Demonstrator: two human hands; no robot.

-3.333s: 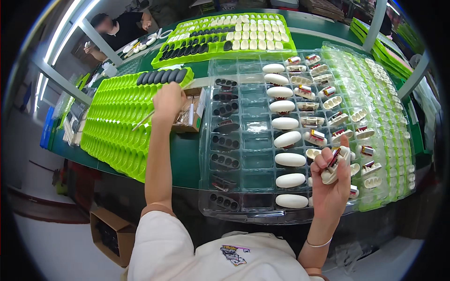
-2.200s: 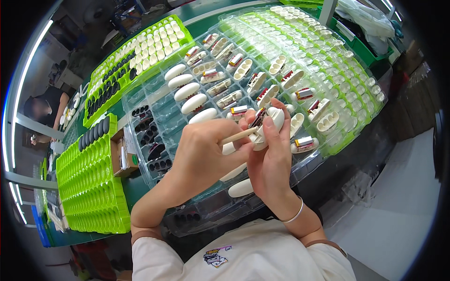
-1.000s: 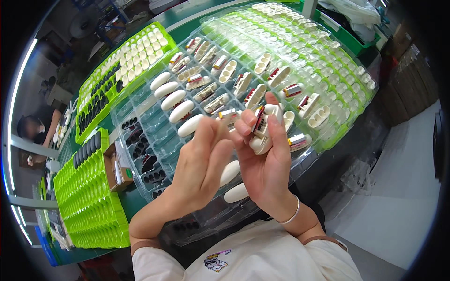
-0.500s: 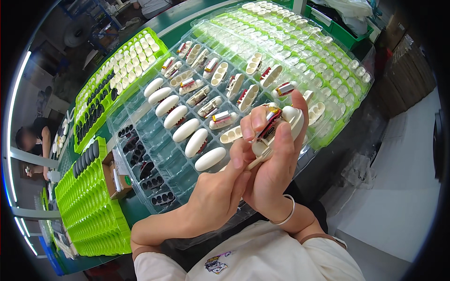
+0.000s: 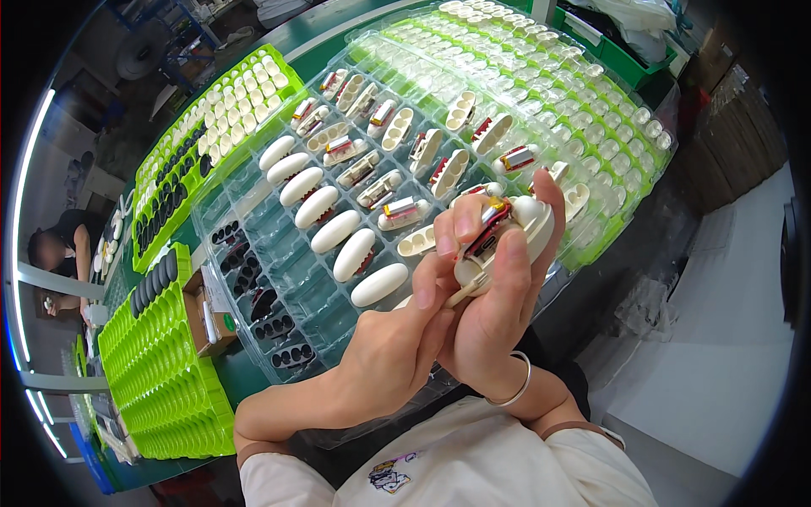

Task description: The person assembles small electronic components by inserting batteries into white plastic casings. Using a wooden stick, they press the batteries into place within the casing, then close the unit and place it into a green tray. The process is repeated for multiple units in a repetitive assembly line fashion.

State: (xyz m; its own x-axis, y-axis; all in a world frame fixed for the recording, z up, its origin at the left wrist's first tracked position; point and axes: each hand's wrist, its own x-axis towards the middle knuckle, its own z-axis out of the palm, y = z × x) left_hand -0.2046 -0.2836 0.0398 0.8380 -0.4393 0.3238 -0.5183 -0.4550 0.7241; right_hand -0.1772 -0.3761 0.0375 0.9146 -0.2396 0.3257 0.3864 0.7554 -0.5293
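In front of my chest both hands meet at an opened white oval casing [image 5: 537, 221] with a small battery and a red-edged circuit board [image 5: 487, 237] inside. My right hand [image 5: 490, 325] is closed around the casing, its thumb along the near side and fingers behind. My left hand [image 5: 393, 346] is closed too, its upper fingers against the board side of the casing. Between its lower fingertips and the casing runs a thin cream-coloured strip [image 5: 467, 291]; I cannot tell whether it is a tool or a part.
Under my hands lies a clear compartment tray [image 5: 314, 291] with white oval casings [image 5: 378, 285], opened ones and black parts [image 5: 293, 357]. Green trays stand left [image 5: 165, 397], far left and far right. A small cardboard box [image 5: 209, 317] sits between them. Another person [image 5: 63, 253] works at left.
Both hands keep their grip and place. The casing has turned very slightly between my fingers, and the tray behind has shifted a little in view.
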